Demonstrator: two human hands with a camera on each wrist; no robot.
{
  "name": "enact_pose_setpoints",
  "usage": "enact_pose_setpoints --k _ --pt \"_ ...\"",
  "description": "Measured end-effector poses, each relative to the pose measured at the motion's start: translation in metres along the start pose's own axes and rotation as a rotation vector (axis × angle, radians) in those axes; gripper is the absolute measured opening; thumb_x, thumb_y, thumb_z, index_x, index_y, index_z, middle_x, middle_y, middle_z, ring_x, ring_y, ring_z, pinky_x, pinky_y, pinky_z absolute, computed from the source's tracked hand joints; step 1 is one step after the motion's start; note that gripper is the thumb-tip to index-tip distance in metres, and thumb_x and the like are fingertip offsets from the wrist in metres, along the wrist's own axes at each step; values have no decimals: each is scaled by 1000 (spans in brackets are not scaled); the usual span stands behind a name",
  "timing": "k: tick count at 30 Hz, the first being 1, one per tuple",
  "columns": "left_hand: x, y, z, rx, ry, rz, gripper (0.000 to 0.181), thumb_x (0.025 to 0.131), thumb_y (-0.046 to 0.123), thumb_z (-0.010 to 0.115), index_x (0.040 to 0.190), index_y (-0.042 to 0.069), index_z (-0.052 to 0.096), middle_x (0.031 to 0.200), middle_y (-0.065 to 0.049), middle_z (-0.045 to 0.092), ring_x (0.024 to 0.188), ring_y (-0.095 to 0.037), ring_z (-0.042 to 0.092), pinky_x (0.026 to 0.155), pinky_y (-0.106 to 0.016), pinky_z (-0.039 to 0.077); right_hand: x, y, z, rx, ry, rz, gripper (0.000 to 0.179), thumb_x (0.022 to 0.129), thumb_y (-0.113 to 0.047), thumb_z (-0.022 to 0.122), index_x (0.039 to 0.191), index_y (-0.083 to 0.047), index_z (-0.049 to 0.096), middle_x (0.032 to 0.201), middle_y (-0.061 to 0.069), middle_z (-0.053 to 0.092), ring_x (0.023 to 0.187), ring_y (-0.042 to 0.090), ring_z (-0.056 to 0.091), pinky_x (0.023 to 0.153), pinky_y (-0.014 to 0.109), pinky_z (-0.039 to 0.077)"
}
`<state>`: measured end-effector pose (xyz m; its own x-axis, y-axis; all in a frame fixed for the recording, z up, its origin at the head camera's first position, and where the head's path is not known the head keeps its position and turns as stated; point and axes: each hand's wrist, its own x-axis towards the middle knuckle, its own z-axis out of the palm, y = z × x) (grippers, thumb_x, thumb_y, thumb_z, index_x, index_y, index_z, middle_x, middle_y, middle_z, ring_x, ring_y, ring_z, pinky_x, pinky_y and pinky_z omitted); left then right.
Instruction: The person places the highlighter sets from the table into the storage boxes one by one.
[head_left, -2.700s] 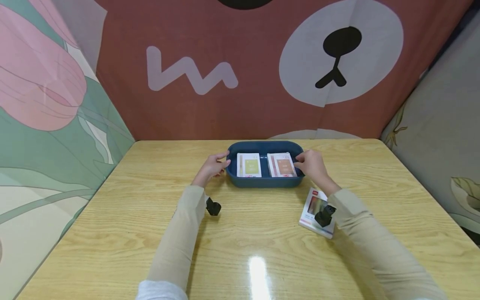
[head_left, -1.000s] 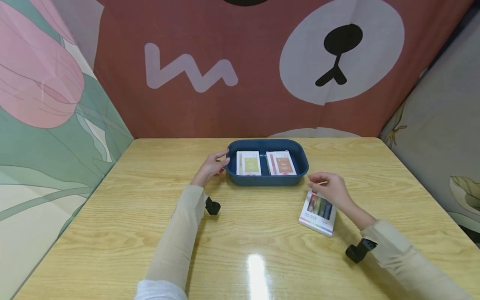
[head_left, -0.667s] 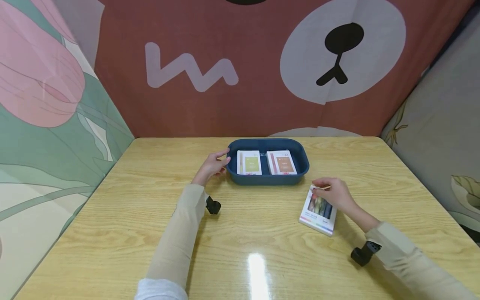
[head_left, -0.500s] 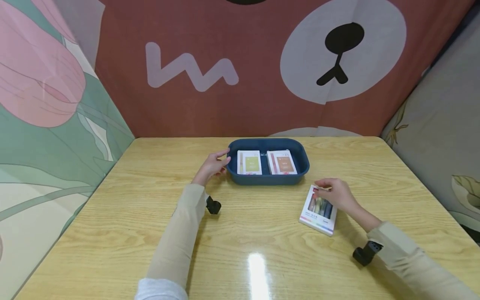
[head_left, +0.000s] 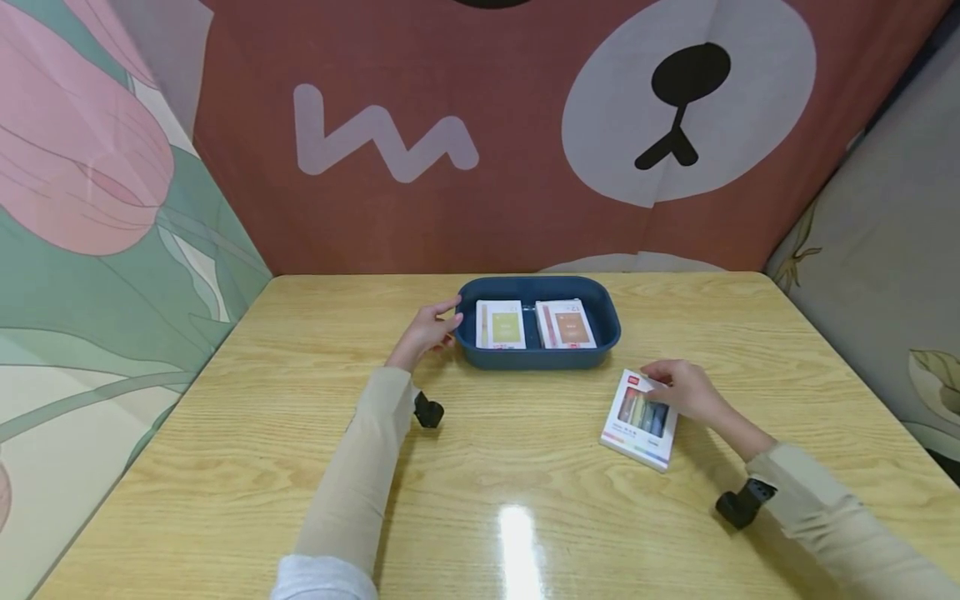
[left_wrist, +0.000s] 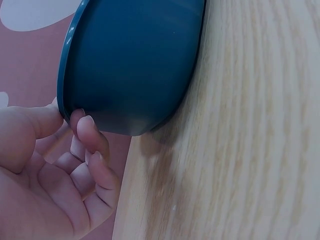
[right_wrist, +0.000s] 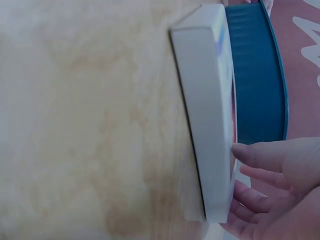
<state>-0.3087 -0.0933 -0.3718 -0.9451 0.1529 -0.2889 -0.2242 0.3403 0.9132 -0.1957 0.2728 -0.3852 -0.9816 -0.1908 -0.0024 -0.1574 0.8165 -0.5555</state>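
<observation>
My left hand holds the left end of a dark blue tray. In the left wrist view, the thumb lies at the tray's rim and the curled fingers press on the outer wall below it. To the right, a white box with a window showing coloured sticks lies flat and slightly turned on the table. My right hand is at its far right corner. In the right wrist view, the thumb rests on the box's printed face, with the other fingers around its far end.
Inside the tray lie a white box with a yellow-green panel and one with an orange panel, side by side. The wooden table meets a printed cloth wall just behind the tray.
My right hand has left the tray's right end, come nearer over the window box, and slid to its far right corner. My left hand stays on the tray. The window box keeps its place.
</observation>
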Motion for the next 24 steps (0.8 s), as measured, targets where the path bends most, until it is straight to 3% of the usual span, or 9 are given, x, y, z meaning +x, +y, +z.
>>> enact_pose_setpoints --k 16,24 --pt "0 0 0 2 -4 -10 44 92 26 50 134 32 42 74 -10 51 63 -25 53 56 -30 35 3 5 -10 -87 -103 -8 40 76 -5 68 105 18 55 94 26 59 81 30 55 71 42 44" --pt "-1 0 0 8 -3 4 43 92 25 50 134 31 42 75 -12 51 61 -24 53 55 -31 36 3 7 -11 -67 -162 -6 26 80 -8 63 97 12 62 74 5 56 65 16 46 58 29 36"
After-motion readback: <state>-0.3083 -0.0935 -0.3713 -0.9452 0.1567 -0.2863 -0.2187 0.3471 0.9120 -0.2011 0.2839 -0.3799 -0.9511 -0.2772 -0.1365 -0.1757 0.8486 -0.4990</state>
